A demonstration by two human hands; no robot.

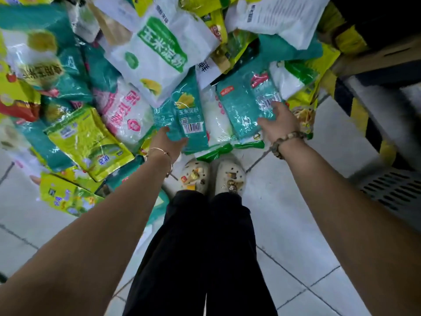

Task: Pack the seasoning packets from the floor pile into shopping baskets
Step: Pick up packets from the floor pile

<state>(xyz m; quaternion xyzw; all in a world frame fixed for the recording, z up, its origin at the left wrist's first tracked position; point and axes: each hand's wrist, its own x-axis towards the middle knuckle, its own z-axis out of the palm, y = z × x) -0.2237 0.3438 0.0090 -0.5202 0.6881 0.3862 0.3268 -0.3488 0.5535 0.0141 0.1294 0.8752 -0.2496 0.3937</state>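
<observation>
- Location: the pile of seasoning packets (127, 87) lies on the tiled floor (296, 224), directly ahead of the person's clogs (196, 176). No packet is seen in a basket. A grey slotted container (394, 190) at the right edge may be a basket; this cannot be confirmed.
- Left hand (167, 142): fingers curled round the lower edge of a teal cornstarch packet (190, 110), grasping it. The packet's upper end sits under a large white cornstarch bag (159, 53).
- Right hand (279, 120): fingers spread and laid on a second teal packet (246, 106). No closed grasp is visible.
- Risk, judged: pulling the left packet free could drag the white bag down, since it overlaps the packet, and neighbours may slide toward the feet.
- Risk, judged: the wrappers look glossy. A one-edge grip on the left packet, or spread fingers on the right one, could let a packet slip on lifting.
- Risk, judged: packets lie just beside the toes, so a step forward could crush or burst one.
- Risk, judged: a two-handed lift to a basket out of clear view invites a missed drop.
</observation>
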